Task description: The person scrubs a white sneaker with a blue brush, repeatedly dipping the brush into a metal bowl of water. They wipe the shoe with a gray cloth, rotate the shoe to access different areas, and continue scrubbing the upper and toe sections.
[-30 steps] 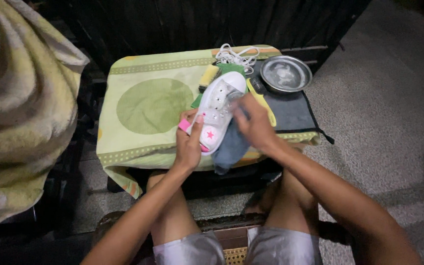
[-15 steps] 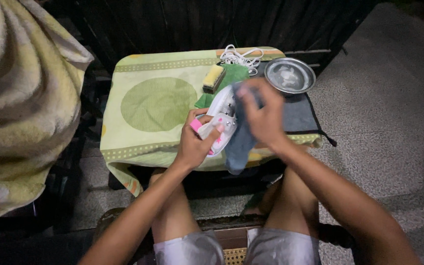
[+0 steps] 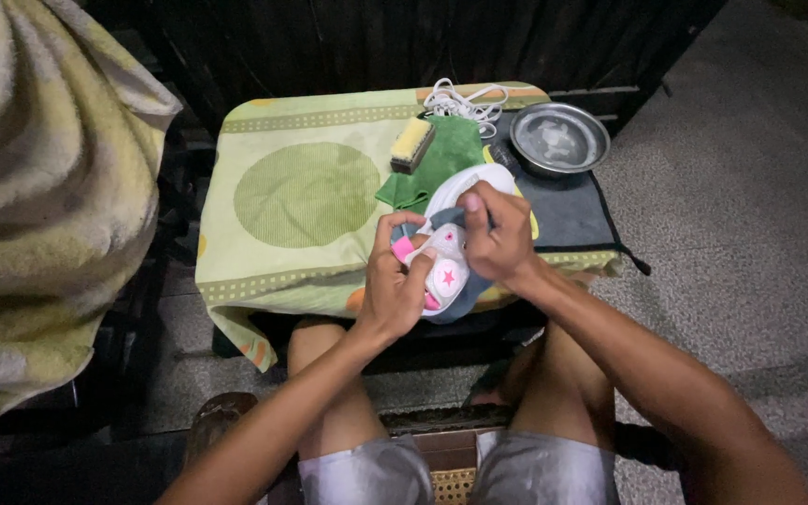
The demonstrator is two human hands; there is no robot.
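Head view, looking down on a seated person at a small desk [image 3: 310,122] covered with a green patterned cloth. Left hand [image 3: 395,285] is closed around the heel end of a white sneaker [image 3: 448,266] with pink trim and a pink star, holding it just above the near edge of the desk so that the shoe stays steady. Right hand [image 3: 496,234] is clenched on a grey cloth [image 3: 441,221] and presses it against the upper part of the sneaker; the grip from below gives the pressing hand something to work against. Behind the shoe lie a folded green cloth [image 3: 441,154], a yellow sponge [image 3: 412,143] resting partly on it, a coil of white laces [image 3: 465,98] at the far edge, and a round metal bowl [image 3: 559,138] on a dark mat [image 3: 568,210], all within easy reach. A yellow-green towel [image 3: 39,206] hangs at the left, well apart from the work.
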